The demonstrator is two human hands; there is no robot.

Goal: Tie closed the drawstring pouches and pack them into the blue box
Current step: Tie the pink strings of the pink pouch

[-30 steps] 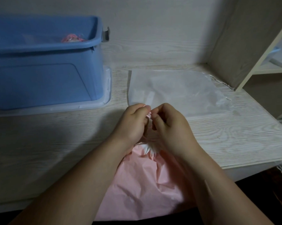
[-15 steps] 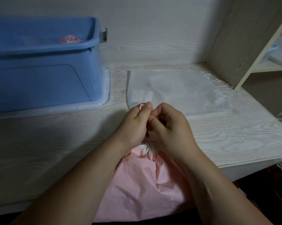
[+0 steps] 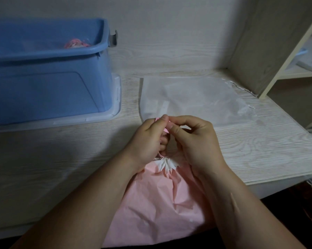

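Pink, thin and crumpled, the pouch (image 3: 160,203) lies at the near edge of the table (image 3: 61,168), its gathered neck just under my hands; it looks light and limp, best lifted by that neck. My left hand (image 3: 146,141) and right hand (image 3: 196,141) both pinch the slender drawstring (image 3: 165,129) with curled fingers; the blue box (image 3: 49,87) sits far left.

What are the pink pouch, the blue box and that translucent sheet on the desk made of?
Pink pouch: looks like thin matte paper or paper-like film, since it holds sharp creases. Blue box: moulded plastic, smooth with a faint sheen and a rolled rim. Translucent sheet: probably thin plastic film, milky and wrinkled, with a ragged far edge.
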